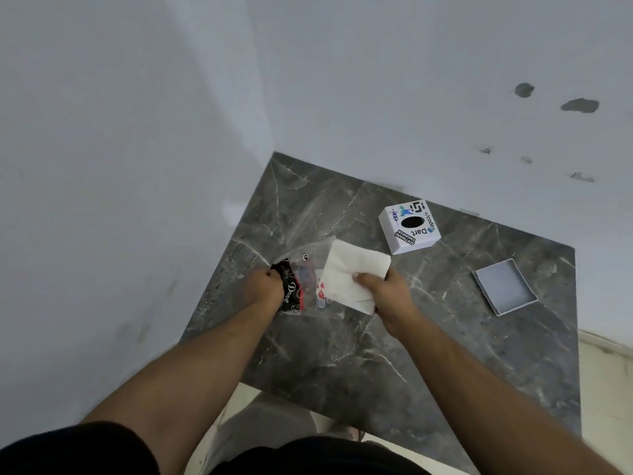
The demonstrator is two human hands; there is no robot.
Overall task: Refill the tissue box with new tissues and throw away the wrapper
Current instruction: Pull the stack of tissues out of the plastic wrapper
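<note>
My left hand grips the clear plastic wrapper with black and red print at its left end. A white stack of tissues sticks out of the wrapper's right side, and my right hand clasps the stack's near corner. Both are held just above the dark marble table. The white tissue box, covered in stickers, stands at the back with its oval hole facing up. Its grey lid or base lies separately to the right, open side up.
White walls meet in a corner behind the table at the left and back. The table's near edge runs diagonally in front of my body, and pale floor shows below and at the right.
</note>
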